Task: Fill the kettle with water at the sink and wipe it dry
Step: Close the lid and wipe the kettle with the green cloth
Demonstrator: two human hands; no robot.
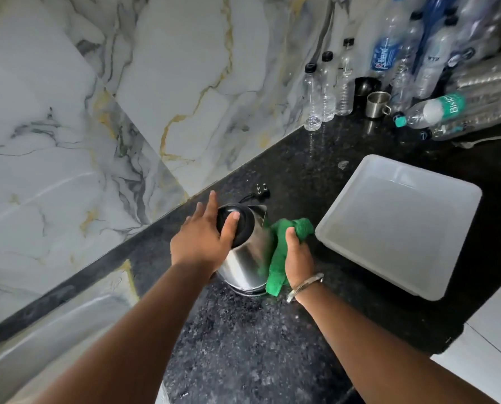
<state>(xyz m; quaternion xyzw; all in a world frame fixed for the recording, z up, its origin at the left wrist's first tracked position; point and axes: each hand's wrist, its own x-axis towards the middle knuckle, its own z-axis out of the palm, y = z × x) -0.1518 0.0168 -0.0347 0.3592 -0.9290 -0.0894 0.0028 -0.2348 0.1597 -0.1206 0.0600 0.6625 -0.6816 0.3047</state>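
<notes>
left hand (202, 243): open, fingers spread, thumb on kettle lid | right hand (299, 255): closed around green cloth (281, 252), pressing it to kettle's side | kettle (245, 258): upright on counter (272, 339), between both hands | tray (401, 225): just right

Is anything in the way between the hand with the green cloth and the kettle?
Nothing visible is in the way. The right hand presses the green cloth straight against the shiny side of the kettle, which stands on the counter. The left hand rests on the black lid. The white tray sits apart, to the right.
</notes>
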